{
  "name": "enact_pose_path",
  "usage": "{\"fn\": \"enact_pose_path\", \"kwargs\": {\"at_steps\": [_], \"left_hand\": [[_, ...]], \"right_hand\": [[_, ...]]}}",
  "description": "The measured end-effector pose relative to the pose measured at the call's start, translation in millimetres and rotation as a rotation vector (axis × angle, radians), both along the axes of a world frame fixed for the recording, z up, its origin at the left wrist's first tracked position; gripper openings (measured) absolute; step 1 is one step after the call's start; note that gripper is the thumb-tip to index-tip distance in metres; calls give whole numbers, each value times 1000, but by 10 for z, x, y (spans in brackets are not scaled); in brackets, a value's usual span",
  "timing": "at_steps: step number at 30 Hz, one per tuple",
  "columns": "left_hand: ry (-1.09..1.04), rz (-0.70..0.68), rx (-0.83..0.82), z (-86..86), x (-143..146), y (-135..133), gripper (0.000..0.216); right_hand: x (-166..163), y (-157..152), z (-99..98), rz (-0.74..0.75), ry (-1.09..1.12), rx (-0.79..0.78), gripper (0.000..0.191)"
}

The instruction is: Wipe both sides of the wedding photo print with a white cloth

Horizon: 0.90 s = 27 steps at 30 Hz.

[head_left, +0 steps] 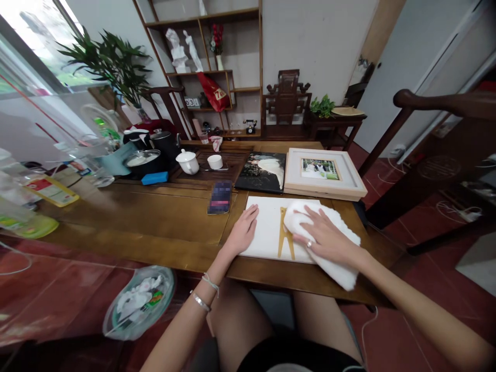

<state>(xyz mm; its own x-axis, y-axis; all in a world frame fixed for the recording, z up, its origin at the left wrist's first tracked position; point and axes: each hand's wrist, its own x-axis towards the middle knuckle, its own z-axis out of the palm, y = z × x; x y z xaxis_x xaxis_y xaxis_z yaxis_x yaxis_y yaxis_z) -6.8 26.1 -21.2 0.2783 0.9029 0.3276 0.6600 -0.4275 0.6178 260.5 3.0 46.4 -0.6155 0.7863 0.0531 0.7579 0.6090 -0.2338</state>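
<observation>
A white board (263, 227) lies flat near the table's front edge, probably the back of a picture frame, with a gold A-shaped stand (284, 232) on it. My left hand (243, 230) rests on the board's left edge, fingers stretched out and holding nothing. Over its right side, my right hand (325, 235) presses on a bunched white towel (344, 271), fingers spread across it. The towel covers the board's right part and hangs toward the table's front edge. Just beyond the board are a dark photo panel (256, 173) and a light framed photo (325, 190).
A phone (220, 197) lies left of the board. Farther left stand a lidded white cup (187, 162), a blue block (155, 178), a dark pot (143, 164) and several bottles (46, 187). A waste bin (170, 289) is on the floor; a wooden chair (434, 139) is at right.
</observation>
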Motion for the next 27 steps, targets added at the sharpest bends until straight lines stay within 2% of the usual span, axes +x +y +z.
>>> {"fn": "enact_pose_path", "kwargs": {"at_steps": [4, 7, 10, 14, 17, 19, 22, 27], "left_hand": [[3, 4, -9, 16, 5, -7, 43], [-6, 2, -12, 22, 9, -10, 43], [-4, 6, -9, 23, 10, -11, 44], [22, 5, -9, 17, 2, -7, 44], [27, -6, 1, -1, -5, -2, 44], [18, -6, 12, -15, -7, 2, 43], [16, -7, 17, -26, -6, 5, 43], [31, -5, 3, -10, -9, 7, 43]], "right_hand": [[-298, 362, -115, -209, 5, 55, 51], [-520, 298, -132, -269, 2, 58, 52], [-596, -1, -101, -80, -2, 33, 46], [-437, -448, -51, 253, 12, 17, 36], [-242, -538, -42, 343, 20, 12, 25], [-143, -441, -48, 312, 33, 31, 22], [-102, -135, -56, 229, 33, 89, 22], [-264, 435, -56, 149, -13, 121, 33]]}}
